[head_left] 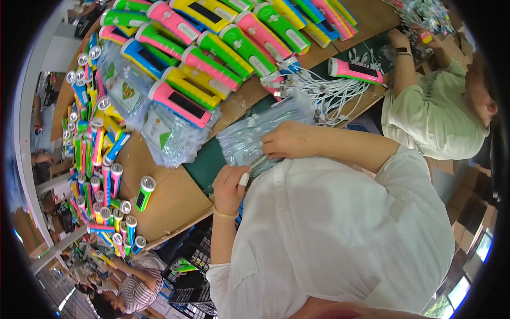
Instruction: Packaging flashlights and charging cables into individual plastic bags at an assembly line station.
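Close to my body, my left hand (229, 189) is closed, with a small white piece (244, 179) like a cable plug at its fingertips. A short pale strand of white cable (258, 161) runs between my two hands. My right hand (288, 140) is closed too, its fingers pinched at the strand's other end, partly hidden. Beneath both hands lies a pile of clear plastic bags (234, 139) on the green mat (203, 171). Just beyond my right hand spreads a heap of white USB cables (340, 95).
Stacked pink, green, yellow and blue flashlights (212, 58) fill the far side, beside more clear bags (172, 135). Many flashlights stand at the left, one green flashlight (144, 194) apart. A pink flashlight (356, 70) lies near a co-worker (425, 106) at the right. Black crates (194, 266) stand below the table edge.
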`<control>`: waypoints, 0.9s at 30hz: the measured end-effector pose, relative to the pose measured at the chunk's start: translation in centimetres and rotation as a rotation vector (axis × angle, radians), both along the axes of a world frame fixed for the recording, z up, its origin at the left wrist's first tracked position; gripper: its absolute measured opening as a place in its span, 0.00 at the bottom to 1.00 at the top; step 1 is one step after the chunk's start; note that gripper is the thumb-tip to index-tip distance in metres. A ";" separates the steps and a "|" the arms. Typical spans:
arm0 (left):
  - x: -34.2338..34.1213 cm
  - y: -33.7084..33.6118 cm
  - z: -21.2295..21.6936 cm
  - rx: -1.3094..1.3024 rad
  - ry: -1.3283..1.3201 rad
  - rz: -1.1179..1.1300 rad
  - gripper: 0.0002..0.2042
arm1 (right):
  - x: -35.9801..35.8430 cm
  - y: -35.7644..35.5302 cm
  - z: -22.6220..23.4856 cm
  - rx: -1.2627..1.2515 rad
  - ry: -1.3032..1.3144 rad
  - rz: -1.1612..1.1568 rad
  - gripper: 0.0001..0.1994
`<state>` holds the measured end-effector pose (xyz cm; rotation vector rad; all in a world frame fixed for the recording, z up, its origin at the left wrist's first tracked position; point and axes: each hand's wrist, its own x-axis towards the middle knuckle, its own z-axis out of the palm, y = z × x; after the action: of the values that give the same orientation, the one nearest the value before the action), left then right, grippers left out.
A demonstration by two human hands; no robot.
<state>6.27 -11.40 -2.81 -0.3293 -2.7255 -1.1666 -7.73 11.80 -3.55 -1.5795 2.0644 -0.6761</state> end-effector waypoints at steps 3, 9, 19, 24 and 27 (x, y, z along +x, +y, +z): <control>0.3 0.1 0.5 0.109 -0.035 0.110 0.06 | -1.0 3.0 2.5 0.018 0.010 -0.116 0.07; -1.3 2.1 0.6 0.141 -0.016 0.119 0.06 | -5.4 11.7 4.9 -0.125 0.247 -0.872 0.26; -3.7 2.0 2.5 0.301 0.006 -0.389 0.09 | -7.9 15.7 6.5 -0.074 0.336 -1.052 0.20; -3.0 1.8 3.0 0.282 -0.006 -0.328 0.09 | -4.1 7.7 9.0 -0.682 -0.634 -0.956 0.31; -3.2 1.8 3.0 0.246 0.037 -0.299 0.08 | -2.1 2.8 8.0 -0.576 -0.866 -0.723 0.33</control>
<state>3.10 -9.57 0.22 -0.7335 -2.5229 -1.5334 -9.80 14.61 4.48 -0.4642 1.7441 -1.9277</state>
